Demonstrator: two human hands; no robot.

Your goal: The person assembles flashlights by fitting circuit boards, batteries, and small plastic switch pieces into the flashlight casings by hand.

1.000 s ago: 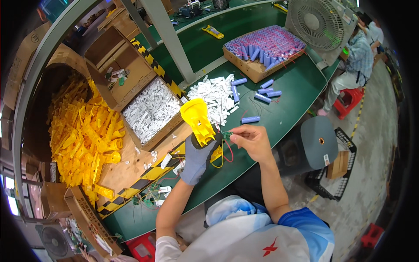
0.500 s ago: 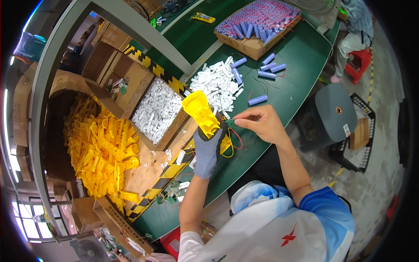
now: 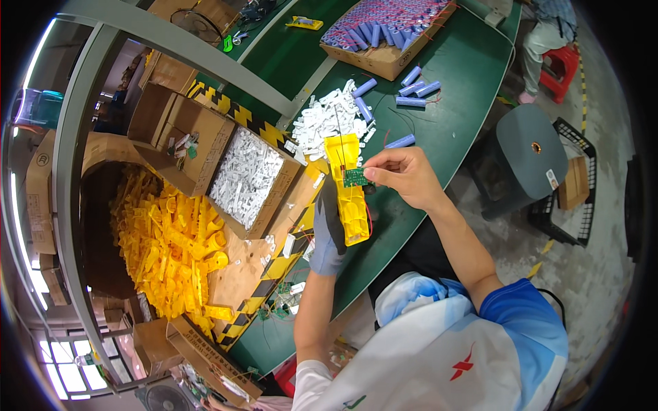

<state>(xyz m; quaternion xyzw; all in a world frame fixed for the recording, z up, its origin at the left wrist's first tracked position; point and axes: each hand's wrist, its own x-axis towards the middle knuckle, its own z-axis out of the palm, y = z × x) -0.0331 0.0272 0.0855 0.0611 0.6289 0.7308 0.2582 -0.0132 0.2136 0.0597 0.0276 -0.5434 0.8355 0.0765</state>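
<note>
A grey-and-black glove (image 3: 325, 252) covered the left hand (image 3: 330, 222); well behind the right hand (image 3: 409, 179), a blue sleeve (image 3: 526, 312) met a red-marked white shirt (image 3: 411, 346).

My left hand (image 3: 327, 229) is gloved in blue-grey and black. The plastic shell (image 3: 352, 222) I hold is bright yellow, the circuit board (image 3: 354, 178) green. My tabletop (image 3: 449, 133) is a deeper green, the loose cells (image 3: 410, 102) violet-blue, the small strips (image 3: 321, 123) white. The edge tape (image 3: 271, 272) alternates 2 colours, yellow and black, in slanted stripes. My shirt (image 3: 418, 370) is white with blue areas, its right sleeve (image 3: 524, 308) blue; the stool (image 3: 565, 68) is red.
</note>
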